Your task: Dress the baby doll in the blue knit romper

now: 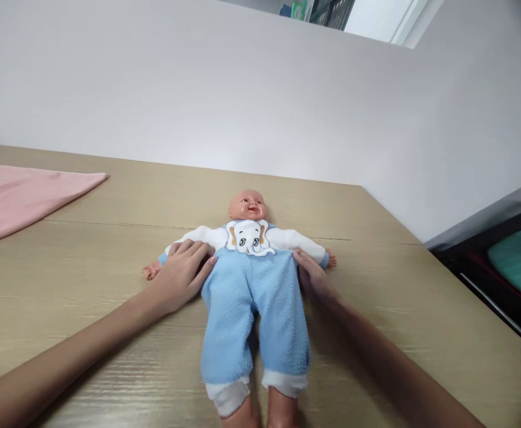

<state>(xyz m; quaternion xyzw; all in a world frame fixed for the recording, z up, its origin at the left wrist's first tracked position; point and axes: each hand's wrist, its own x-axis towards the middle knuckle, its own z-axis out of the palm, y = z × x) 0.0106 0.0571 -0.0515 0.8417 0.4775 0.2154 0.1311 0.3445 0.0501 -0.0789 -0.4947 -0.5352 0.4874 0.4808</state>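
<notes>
A bald baby doll point(247, 205) lies on its back with its head away from me, its arms spread and its lower legs running off the bottom of the view. It wears a blue fleece outfit point(256, 285) with white sleeves, white cuffs at the legs and an elephant face on the chest. At the waist on the left, my left hand point(182, 270) is closed on the outfit's side, its fingers over the sleeve and its thumb close to the index finger. Across from it, my right hand point(314, 278) grips the other side, thumb on top, other fingers mostly hidden.
The doll lies on a light wood-grain table point(109, 255). A pink cloth point(24, 199) is spread at the far left. Behind the table rises a white wall point(198, 89), with an opening at the top. To the right, past the table edge, is a dark object with green fabric point(519, 264).
</notes>
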